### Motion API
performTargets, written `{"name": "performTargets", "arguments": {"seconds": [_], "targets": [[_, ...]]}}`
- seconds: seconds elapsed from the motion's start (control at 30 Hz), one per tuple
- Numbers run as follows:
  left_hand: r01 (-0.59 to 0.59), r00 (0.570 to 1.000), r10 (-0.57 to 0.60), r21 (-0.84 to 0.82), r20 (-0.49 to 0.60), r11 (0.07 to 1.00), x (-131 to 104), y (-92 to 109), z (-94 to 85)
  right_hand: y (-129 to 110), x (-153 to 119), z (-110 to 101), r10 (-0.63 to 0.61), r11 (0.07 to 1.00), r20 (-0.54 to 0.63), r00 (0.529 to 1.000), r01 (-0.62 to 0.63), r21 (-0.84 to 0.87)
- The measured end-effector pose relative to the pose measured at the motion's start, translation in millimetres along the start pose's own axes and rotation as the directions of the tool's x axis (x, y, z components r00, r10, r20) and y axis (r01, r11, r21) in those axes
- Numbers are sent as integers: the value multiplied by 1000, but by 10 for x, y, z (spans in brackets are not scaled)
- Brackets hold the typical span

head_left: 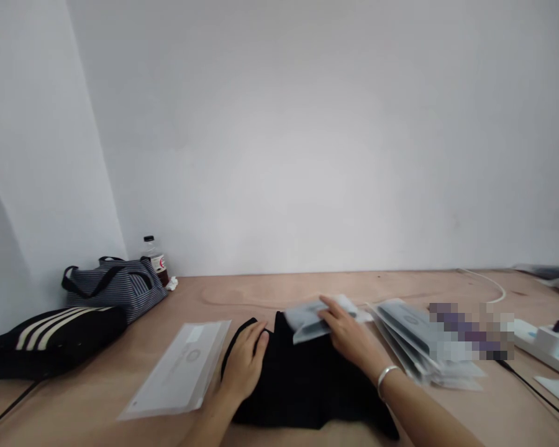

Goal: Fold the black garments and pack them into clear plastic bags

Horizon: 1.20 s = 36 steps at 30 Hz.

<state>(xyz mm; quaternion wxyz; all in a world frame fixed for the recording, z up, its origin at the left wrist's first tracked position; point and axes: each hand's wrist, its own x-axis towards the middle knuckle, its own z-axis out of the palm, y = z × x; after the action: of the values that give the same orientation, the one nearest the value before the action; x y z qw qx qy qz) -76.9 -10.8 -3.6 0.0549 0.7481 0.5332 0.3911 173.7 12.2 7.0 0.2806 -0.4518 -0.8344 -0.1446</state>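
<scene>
Black fabric (302, 385) lies spread on the table in front of me. My left hand (248, 363) rests on its left part, fingers extended and lying flat. My right hand (342, 326) pinches a translucent plastic packet (307, 320) above the fabric's upper right part; the packet is slightly blurred. Left of the fabric lie flat frosted plastic bags (179, 369) with a round printed mark. To the right is a fanned stack of filled frosted packets (412, 335).
A striped bag (130, 288), a bottle (156, 261) and a black bag with white stripes (56, 341) stand at the left. On the right are a pixelated item (470, 332), a power strip (524, 338) and cables. The wall rises behind the table (261, 288).
</scene>
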Motion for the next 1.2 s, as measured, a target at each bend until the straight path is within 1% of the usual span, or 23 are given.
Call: {"name": "performTargets", "arguments": {"seconds": [0.03, 0.1, 0.17, 0.23, 0.3, 0.33, 0.4, 0.47, 0.5, 0.53, 0.6, 0.7, 0.77, 0.87, 0.93, 1.0, 1.07, 1.2], "targets": [[-1, 999, 1, -8, -34, 1000, 16, -18, -42, -112, 14, 29, -48, 996, -7, 999, 49, 78], [-10, 997, 9, -13, -80, 1000, 39, -43, -119, -322, 31, 81, -145, 968, 18, 989, 139, 209], [-22, 996, 21, -2, -85, 1000, 46, -48, -168, -479, 30, 133, -224, 931, 64, 972, 194, 308], [-55, 998, 56, 29, -28, 998, 33, -38, -171, -565, 13, 191, -274, 904, 113, 955, 216, 368], [-132, 987, 125, 65, 100, 989, 0, -21, -126, -582, -15, 247, -296, 898, 159, 942, 217, 383], [-177, 971, 160, 78, 180, 981, -22, -12, -91, -569, -31, 269, -296, 902, 186, 937, 210, 377], [-247, 916, 205, 84, 344, 965, -69, 11, -13, -516, -64, 293, -248, 930, 253, 935, 156, 333], [-270, 857, 200, 82, 475, 959, -108, 43, 55, -439, -103, 292, -124, 966, 337, 933, 36, 256], [-261, 837, 180, 89, 517, 961, -123, 62, 80, -396, -129, 287, -47, 976, 378, 925, -38, 212], [-244, 826, 152, 102, 542, 964, -133, 81, 97, -352, -159, 282, 30, 979, 413, 910, -110, 172], [-195, 828, 84, 145, 554, 970, -147, 118, 106, -263, -233, 284, 154, 968, 468, 870, -228, 105], [-128, 834, -8, 207, 552, 970, -157, 142, 59, -151, -354, 318, 269, 942, 503, 822, -334, 43], [-98, 827, -47, 227, 560, 969, -155, 130, -3, -106, -409, 338, 299, 934, 500, 813, -356, 21], [-83, 813, -68, 230, 579, 970, -109, 107, -88, -89, -404, 322, 308, 935, 487, 817, -355, 4], [-99, 811, -57, 232, 582, 968, -39, 121, -92, -108, -329, 288, 300, 940, 452, 840, -340, 7], [-121, 812, -43, 241, 582, 963, 55, 165, -32, -150, -202, 266, 288, 946, 382, 878, -324, 32], [-128, 807, -52, 260, 588, 957, 148, 221, 82, -218, -45, 281, 283, 946, 317, 905, -318, 63], [-102, 816, -113, 333, 567, 937, 242, 278, 313, -392, 234, 417, 294, 943, 267, 918, -324, 75]]}}
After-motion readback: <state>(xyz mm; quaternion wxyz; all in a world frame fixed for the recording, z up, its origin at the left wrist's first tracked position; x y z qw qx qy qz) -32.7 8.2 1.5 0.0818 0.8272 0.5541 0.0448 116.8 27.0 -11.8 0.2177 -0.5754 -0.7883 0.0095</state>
